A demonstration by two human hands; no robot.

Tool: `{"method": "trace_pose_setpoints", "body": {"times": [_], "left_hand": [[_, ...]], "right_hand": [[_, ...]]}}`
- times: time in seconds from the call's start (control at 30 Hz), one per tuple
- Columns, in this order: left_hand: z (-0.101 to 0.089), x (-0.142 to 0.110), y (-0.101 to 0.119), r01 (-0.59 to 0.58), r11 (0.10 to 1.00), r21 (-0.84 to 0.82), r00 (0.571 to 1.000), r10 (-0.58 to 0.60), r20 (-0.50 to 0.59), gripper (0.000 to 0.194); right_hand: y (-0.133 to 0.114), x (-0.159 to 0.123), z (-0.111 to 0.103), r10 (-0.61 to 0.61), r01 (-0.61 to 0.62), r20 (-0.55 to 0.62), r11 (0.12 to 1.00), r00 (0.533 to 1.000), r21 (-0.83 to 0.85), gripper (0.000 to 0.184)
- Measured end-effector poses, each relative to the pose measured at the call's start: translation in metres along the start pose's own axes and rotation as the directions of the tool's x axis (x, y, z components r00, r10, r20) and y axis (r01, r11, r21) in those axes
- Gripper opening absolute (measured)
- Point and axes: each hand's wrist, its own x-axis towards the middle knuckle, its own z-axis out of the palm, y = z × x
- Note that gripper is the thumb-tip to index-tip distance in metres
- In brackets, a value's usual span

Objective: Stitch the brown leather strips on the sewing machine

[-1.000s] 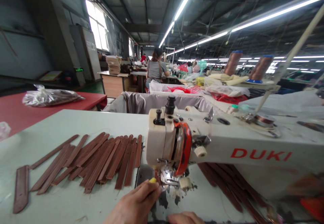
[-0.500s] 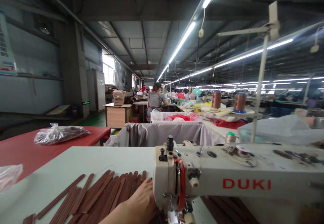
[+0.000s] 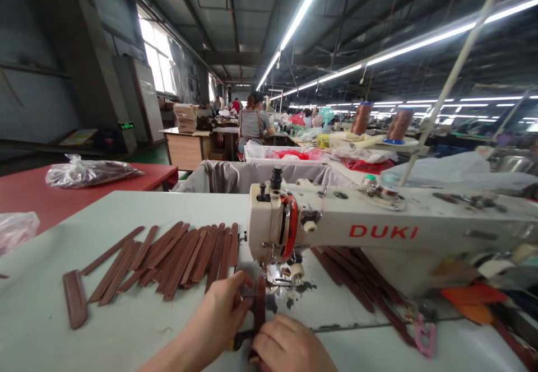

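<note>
A brown leather strap (image 3: 260,302) lies lengthwise beneath the needle area of the white sewing machine (image 3: 269,221). My left hand (image 3: 225,307) is at its left edge, fingers closed and bent toward the strap; what they pinch, if anything, is hidden. My right hand (image 3: 290,343) curls over the strap's near end and grips it. Below my left fingers shows a small dark item with a yellow part, too covered to name. Several similar straps (image 3: 185,263) lie spread in a pile left of the machine, with one wider brown piece (image 3: 75,299) apart from them.
More brown straps (image 3: 357,277) lie under the machine arm, near a pink clip-like item (image 3: 425,335). A cloth-lined bin (image 3: 260,176) stands behind the table. On a red table (image 3: 25,187) rests a plastic bag (image 3: 92,171). A person (image 3: 253,120) sits farther back.
The view has tipped downward. My left hand has moved from beside the machine head toward the near side, and my right hand and the strap under the needle are now visible.
</note>
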Motion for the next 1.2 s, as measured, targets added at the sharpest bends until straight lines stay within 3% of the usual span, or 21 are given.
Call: {"method": "trace_pose_setpoints", "body": {"times": [0.07, 0.13, 0.23, 0.3, 0.5, 0.77, 0.93, 1.0, 1.07, 1.13, 1.2], "left_hand": [[-0.007, -0.005, -0.001, -0.046, 0.999, 0.019, 0.999, 0.046, -0.017, 0.022], [-0.007, -0.013, -0.004, -0.193, 0.979, 0.061, 0.98, 0.195, -0.03, 0.031], [0.004, -0.021, -0.009, -0.478, 0.86, 0.177, 0.868, 0.493, -0.053, 0.054], [0.013, -0.02, -0.011, -0.564, 0.794, 0.226, 0.805, 0.59, -0.066, 0.063], [0.011, -0.007, -0.005, -0.577, 0.773, 0.263, 0.795, 0.606, -0.039, 0.065], [0.009, -0.007, -0.002, -0.503, 0.834, 0.225, 0.841, 0.533, -0.094, 0.058], [0.016, -0.009, -0.011, -0.484, 0.848, 0.217, 0.853, 0.512, -0.099, 0.06], [0.019, -0.01, -0.014, -0.464, 0.853, 0.237, 0.857, 0.501, -0.123, 0.059], [0.02, -0.011, -0.015, -0.434, 0.854, 0.288, 0.863, 0.485, -0.139, 0.059], [0.018, -0.011, -0.012, -0.43, 0.836, 0.341, 0.861, 0.494, -0.125, 0.059], [0.012, -0.01, -0.007, -0.457, 0.81, 0.368, 0.842, 0.527, -0.116, 0.056]], "right_hand": [[0.005, -0.004, -0.002, 0.021, -0.023, 0.029, 0.999, 0.999, 0.039, 0.035], [0.008, -0.006, -0.007, 0.044, -0.047, 0.039, 0.997, 0.998, 0.067, 0.032], [0.007, -0.006, -0.009, 0.056, -0.055, -0.007, 0.996, 0.998, 0.066, 0.029], [0.007, -0.006, -0.008, 0.056, -0.054, -0.041, 0.997, 0.998, 0.056, 0.028], [0.013, -0.005, -0.003, 0.098, -0.095, -0.069, 0.994, 0.993, 0.05, 0.026], [0.015, -0.006, 0.002, 0.136, -0.133, -0.039, 0.989, 0.99, 0.069, 0.021], [0.023, 0.001, -0.027, 0.202, -0.207, 0.047, 0.967, 0.978, 0.147, 0.025], [0.043, 0.005, -0.047, 0.327, -0.339, 0.14, 0.939, 0.934, 0.065, 0.02], [0.07, 0.007, -0.063, 0.508, -0.474, 0.204, 0.859, 0.837, -0.194, 0.017], [0.096, 0.007, -0.069, 0.631, -0.502, 0.245, 0.752, 0.737, -0.427, 0.016], [0.115, 0.007, -0.067, 0.675, -0.482, 0.27, 0.7, 0.686, -0.527, 0.018]]}}
